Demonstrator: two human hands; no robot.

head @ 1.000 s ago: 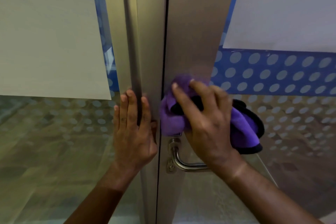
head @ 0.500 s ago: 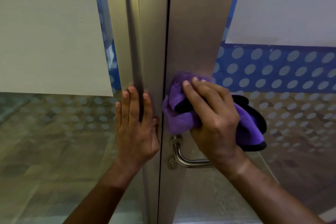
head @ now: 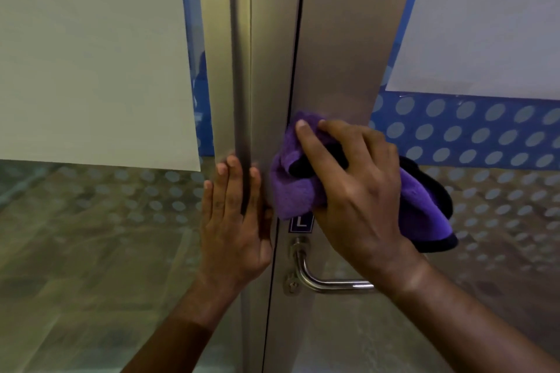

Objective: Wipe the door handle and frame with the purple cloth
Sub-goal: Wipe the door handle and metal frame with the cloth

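Far left: pale sheet (head: 91,54) on glass, dotted film below it. Left hand (head: 235,221) flat against frame (head: 239,70), fingers straight and together, gripping nothing. Just right of it, across the dark door gap: cloth (head: 295,191), purple with black edging, bunched and pressed on the metal door stile (head: 342,39). Right hand (head: 357,191) clamped on cloth, fingers spread and curled over it, fingertips near its top edge; loose end hanging out to the right. Small "L" label (head: 301,222) just under cloth. Handle (head: 321,280) below, apart from cloth, lever partly hidden behind right wrist. Blue dotted band (head: 469,130) far right.
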